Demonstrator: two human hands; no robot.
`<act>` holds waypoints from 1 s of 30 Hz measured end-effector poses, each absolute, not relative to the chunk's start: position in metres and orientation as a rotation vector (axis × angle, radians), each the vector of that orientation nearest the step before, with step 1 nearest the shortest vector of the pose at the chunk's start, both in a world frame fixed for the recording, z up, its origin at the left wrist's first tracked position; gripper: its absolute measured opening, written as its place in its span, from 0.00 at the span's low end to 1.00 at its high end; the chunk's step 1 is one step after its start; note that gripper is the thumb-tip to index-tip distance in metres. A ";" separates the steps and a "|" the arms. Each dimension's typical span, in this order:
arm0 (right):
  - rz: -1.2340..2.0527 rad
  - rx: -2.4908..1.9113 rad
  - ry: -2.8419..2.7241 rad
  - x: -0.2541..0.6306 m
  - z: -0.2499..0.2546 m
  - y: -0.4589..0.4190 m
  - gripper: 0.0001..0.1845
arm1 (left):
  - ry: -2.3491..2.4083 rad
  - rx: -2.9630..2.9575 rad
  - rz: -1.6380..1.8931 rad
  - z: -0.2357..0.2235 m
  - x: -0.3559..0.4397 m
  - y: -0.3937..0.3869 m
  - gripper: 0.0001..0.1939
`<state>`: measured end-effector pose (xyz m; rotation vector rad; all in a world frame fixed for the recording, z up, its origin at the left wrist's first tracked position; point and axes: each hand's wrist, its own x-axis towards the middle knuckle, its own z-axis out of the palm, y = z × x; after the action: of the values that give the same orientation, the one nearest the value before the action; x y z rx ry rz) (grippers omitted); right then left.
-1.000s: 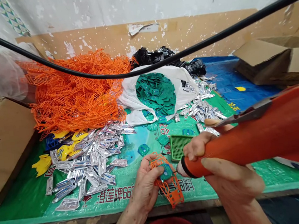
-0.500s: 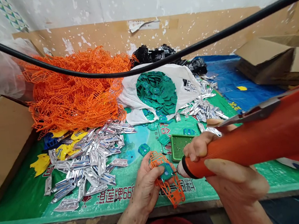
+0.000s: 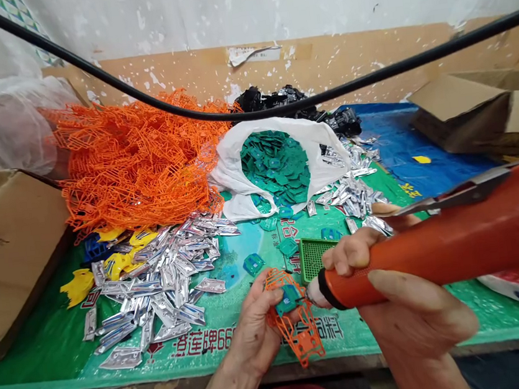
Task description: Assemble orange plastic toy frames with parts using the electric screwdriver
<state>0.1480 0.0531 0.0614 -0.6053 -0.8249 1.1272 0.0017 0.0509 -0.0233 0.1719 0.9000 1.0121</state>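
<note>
My left hand [image 3: 255, 323] is closed on an orange plastic frame [image 3: 304, 339], its thumb pressing a green plastic piece [image 3: 288, 298] against it. In my right hand [image 3: 407, 296] is an orange-red power screwdriver [image 3: 434, 249], with the fingers wrapped round its body. The pale nose of the screwdriver points left and meets the right edge of the green piece; whether a screw sits there is too small to tell. A small green mesh basket [image 3: 311, 257] stands just behind the tool's nose. Another green piece [image 3: 254, 264] lies beyond my left hand.
A tangled heap of orange frames [image 3: 138, 164] rises at the back left, with silver pieces [image 3: 167, 286] before it. Green pieces fill a white plastic bag [image 3: 234, 178]. Cardboard boxes [image 3: 17, 247] flank the table. Across the view hangs a black cable [image 3: 213, 115].
The whole view has shifted slightly, with the table appearing lower and the cable's left part higher. Both hands keep their hold, and the screwdriver's nose stays at the green piece.
</note>
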 end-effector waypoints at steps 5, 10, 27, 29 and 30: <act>1.120 -0.593 -0.834 0.149 0.061 0.053 0.21 | 0.891 0.160 1.029 -0.023 0.002 0.051 0.27; 1.126 -0.561 -0.850 0.150 0.061 0.053 0.21 | 0.900 0.142 1.028 -0.022 0.002 0.052 0.27; 1.089 -0.620 -0.947 0.147 0.064 0.052 0.24 | 0.863 0.268 1.038 -0.026 0.003 0.050 0.28; 1.073 -0.654 -0.963 0.146 0.064 0.052 0.26 | 0.857 0.281 1.049 -0.026 0.004 0.050 0.28; 1.062 -0.666 -0.976 0.145 0.063 0.052 0.27 | 0.855 0.289 1.054 -0.026 0.005 0.050 0.27</act>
<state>0.1453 0.0519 0.0633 -0.6660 -0.9761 1.0623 0.0049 0.0497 -0.0262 0.2887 0.8554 1.0545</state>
